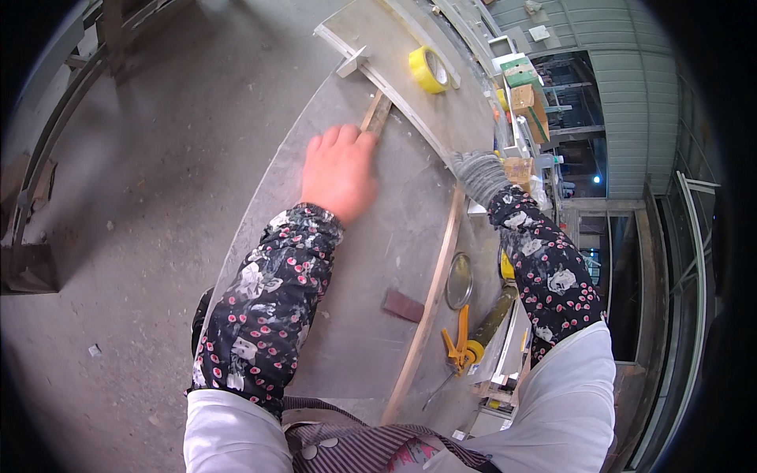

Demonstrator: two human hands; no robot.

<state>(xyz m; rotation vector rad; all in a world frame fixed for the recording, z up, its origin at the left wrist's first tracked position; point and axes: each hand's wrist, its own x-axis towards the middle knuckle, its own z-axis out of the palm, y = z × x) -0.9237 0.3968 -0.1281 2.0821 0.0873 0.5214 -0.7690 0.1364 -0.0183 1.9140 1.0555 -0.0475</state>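
Observation:
My left hand (339, 173) is bare and slightly blurred, with its fingers curled down over the grey board (363, 315). Its index side touches the end of a short wooden strip (378, 113); whatever lies under the fingers is hidden. My right hand (479, 176), in a grey knitted glove, closes on the near end of a long thin white strip (406, 110). That strip runs diagonally to the far left, where a small white block (352, 61) sits across it. A long wooden batten (438, 292) stretches from beside my right hand toward my body.
A yellow tape roll (428, 69) rests beyond the white strip. Nearer are a dark red-brown sanding block (404, 306), a round metal lid (460, 281) and a yellow caulking gun (465, 343). Boxes (528, 106) crowd the right side; concrete floor (150, 197) spreads left.

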